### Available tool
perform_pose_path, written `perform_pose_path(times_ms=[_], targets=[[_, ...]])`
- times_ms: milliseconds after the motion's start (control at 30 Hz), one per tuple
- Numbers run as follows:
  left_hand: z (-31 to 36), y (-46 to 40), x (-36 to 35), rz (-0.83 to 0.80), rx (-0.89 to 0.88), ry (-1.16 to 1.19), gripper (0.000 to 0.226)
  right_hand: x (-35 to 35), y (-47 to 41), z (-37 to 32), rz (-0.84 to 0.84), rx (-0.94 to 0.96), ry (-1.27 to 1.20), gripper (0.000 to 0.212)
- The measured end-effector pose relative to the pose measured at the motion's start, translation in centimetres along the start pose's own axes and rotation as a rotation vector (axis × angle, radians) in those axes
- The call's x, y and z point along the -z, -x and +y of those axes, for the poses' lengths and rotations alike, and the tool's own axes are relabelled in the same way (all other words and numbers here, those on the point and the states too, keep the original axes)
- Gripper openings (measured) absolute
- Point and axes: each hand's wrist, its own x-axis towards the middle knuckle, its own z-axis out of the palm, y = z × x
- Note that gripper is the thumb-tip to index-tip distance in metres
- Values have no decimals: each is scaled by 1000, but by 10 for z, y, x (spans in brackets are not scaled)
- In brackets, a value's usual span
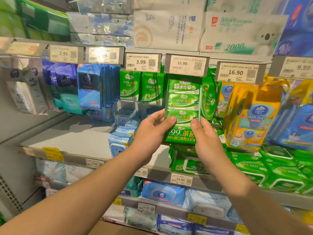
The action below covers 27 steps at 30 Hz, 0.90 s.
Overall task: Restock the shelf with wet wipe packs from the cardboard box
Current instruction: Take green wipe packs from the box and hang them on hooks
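Gripping green wipe pack (183, 109), both hands.

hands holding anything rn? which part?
Yes: both hands grip one green wet wipe pack by its lower half, left hand on the left edge, right hand on the right.

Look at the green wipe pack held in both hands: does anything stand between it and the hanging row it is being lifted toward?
Nothing visible blocks it. Left hand and right hand grip the green multipack below the 16.90 price tag. Hanging green packs sit to its left; whatever is directly behind it is hidden.
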Motion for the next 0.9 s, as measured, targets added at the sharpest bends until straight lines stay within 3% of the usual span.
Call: perform_pose_path(times_ms=[167,333,600,667,767,900], targets=[[7,-8,-2,12,106,-75,15,-3,-7,-9,54,-71,-41,28],[7,-25,-4,99,256,-98,32,-4,-24,-8,18,-154,-89,27],[2,-31,-9,108,326,-102,30,-1,-28,3,0,-185,-95,31],[-2,-28,-10,88,314,-101,20,1,-25,9,-19,-157,-60,36],[-10,-18,-5,42,233,-88,8,8,-14,19,-51,-102,7,71],[-17,-4,1,0,111,-24,27,15,5,18,-113,25,3,47]])
